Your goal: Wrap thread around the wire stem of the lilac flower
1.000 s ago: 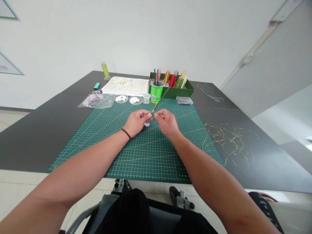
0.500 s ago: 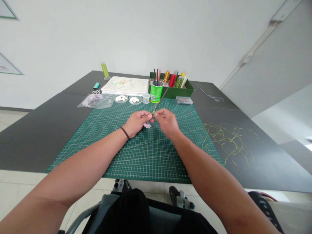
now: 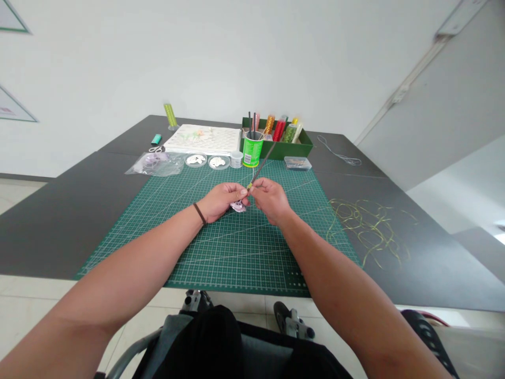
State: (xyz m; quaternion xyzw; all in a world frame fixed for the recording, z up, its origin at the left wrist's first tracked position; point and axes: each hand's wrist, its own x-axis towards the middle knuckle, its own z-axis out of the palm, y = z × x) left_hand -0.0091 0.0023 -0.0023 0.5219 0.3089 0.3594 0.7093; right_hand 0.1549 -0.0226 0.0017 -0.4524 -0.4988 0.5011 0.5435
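1. One dark stem (image 3: 263, 166), slim and straight, held above the cutting mat (image 3: 244, 258) between the two hands; it slants up and away to the person's right. A yellow-green band (image 3: 250, 186) sits round its lower part, and a pale purple piece (image 3: 238, 206) shows at the near end, below the left hand.
2. Handling, judged by eye: stem very light and fairly stiff, though it may bend like wire. Purple piece looks thin and easily creased or crushed. Band could be slick, so liable to slip or loosen.
3. Where to hold: on the stem just beside the band, clear of the purple piece; the long free end would give leverage for turning.
4. Left hand (image 3: 223, 201): fingers (image 3: 243, 192) closed in a pinch on the stem just below the band, thumb uppermost. Purple piece hangs out beneath; whether these fingers press on it, cannot tell.
5. Right hand (image 3: 270, 197): fingers (image 3: 255, 186) narrowed to a pinch at the band, tips nearly meeting those of the left. Any loose strand between them is too small to make out.
6. Farther out: green can (image 3: 252, 152) beyond the hands; tangled yellow-green strands (image 3: 366, 226) on the counter (image 3: 430, 263) at right, partly over the mat's edge.
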